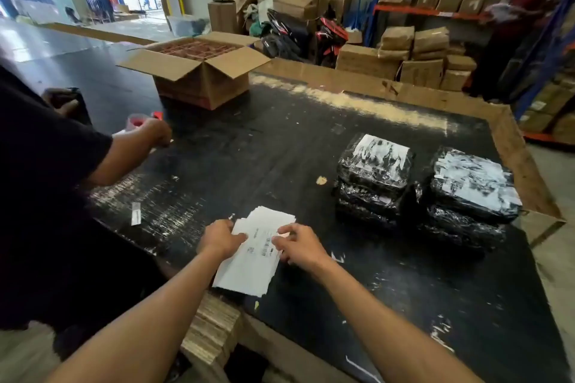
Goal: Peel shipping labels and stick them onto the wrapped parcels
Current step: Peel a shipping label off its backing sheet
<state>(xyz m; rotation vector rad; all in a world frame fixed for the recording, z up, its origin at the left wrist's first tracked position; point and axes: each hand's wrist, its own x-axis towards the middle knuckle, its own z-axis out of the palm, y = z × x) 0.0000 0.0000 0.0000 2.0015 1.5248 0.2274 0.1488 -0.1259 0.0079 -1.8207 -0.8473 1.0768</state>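
A stack of white shipping labels (252,261) with barcodes lies on the black table (404,289) just in front of me. My left hand (219,238) rests on the stack's left edge, fingers pressing the top sheet. My right hand (297,242) touches the stack's right edge with fingertips curled at the paper. To the right stand two piles of parcels wrapped in black plastic: the nearer-left pile (371,177) and the right pile (469,193). Each top parcel carries a white label under shiny wrap.
Another person in a black shirt stands at the left, a hand (155,132) on a red tape roll (137,121). An open cardboard box (199,71) sits at the table's far side. A paper strip (136,213) lies left. Boxes and shelving fill the background.
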